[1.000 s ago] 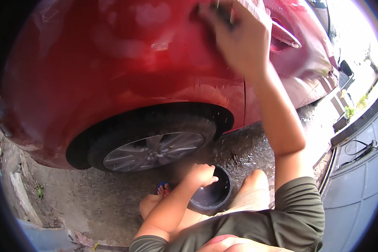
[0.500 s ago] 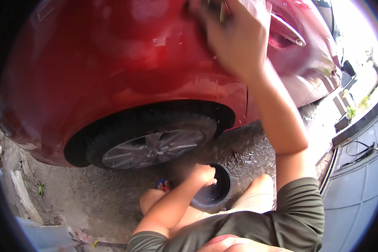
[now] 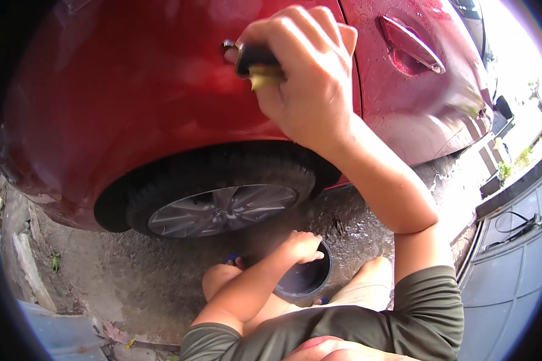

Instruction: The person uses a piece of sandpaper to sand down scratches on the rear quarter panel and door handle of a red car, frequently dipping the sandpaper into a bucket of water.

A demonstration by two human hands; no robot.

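Observation:
My right hand is raised in front of the red car's side panel, fingers closed around a black and yellow sponge. Most of the sponge is hidden by the fingers, and its contact with the paint cannot be made out. Low down, my left hand hovers over the far rim of a dark round bucket. Its fingers are loosely bent, with the thumb apart and nothing visible between them. The bucket stands on the ground between my knees.
The car's rear wheel sits just beyond the bucket, and a door handle is at upper right. Wet concrete lies underfoot. A grey metal gate with a black strap stands at right.
My right hand has come down and left across the panel with the sponge, away from the door handle. My left hand has shifted slightly right over the bucket and its fingers have loosened.

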